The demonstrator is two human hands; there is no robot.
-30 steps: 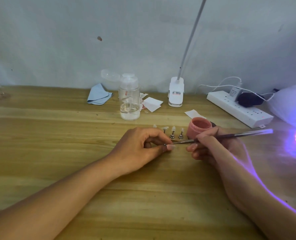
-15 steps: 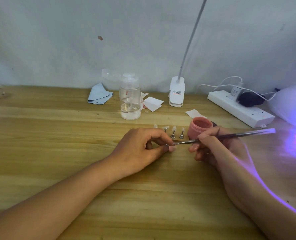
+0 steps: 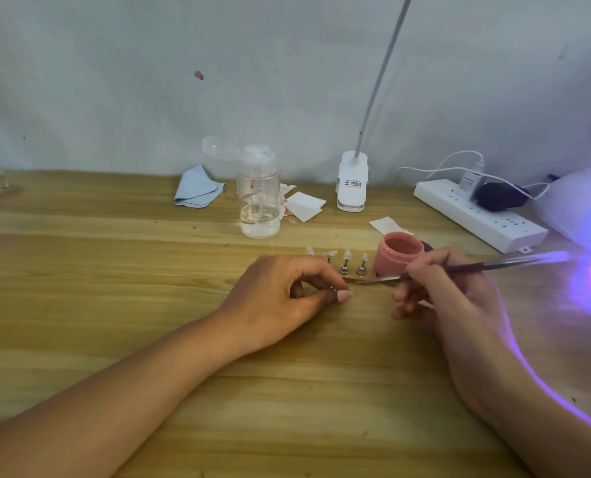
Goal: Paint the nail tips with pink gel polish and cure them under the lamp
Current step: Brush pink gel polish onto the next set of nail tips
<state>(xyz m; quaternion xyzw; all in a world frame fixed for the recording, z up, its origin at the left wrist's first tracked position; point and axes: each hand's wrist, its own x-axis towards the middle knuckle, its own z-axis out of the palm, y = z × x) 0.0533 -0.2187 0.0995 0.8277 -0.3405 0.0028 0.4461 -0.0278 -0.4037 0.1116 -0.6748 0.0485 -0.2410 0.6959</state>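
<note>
Backed off to the right over the last half second, the brush [image 3: 459,269] no longer has its bristles at the left hand [image 3: 280,294]. Its tip now hangs low over the bench [image 3: 149,270] between that hand and the open pink gel jar [image 3: 399,253], just right of centre frame. The right hand [image 3: 452,291] holds the brush like a pen, fingers curled round the shaft. The left hand pinches a small metal-based stand [image 3: 332,289] between thumb and forefinger. Whether the pale pink patch at the thumb's end is a nail tip or the thumbnail, I cannot tell.

Trouble, as I judge it, could come 3 ways. The loaded bristles sit close to the bench and to the 4 nail tips [image 3: 346,255] in a row just above the left hand — a slip would smear gel on wood or topple one. The jar stands just behind the right forefinger, so a careless reach could tip it. And the curing lamp [image 3: 584,208] at the right edge spills violet light along the brush and wrist — gel might start hardening on the bristles or in the jar.

The stand lies inside the left hand's pinch, near the brush tip but apart from it.
</note>
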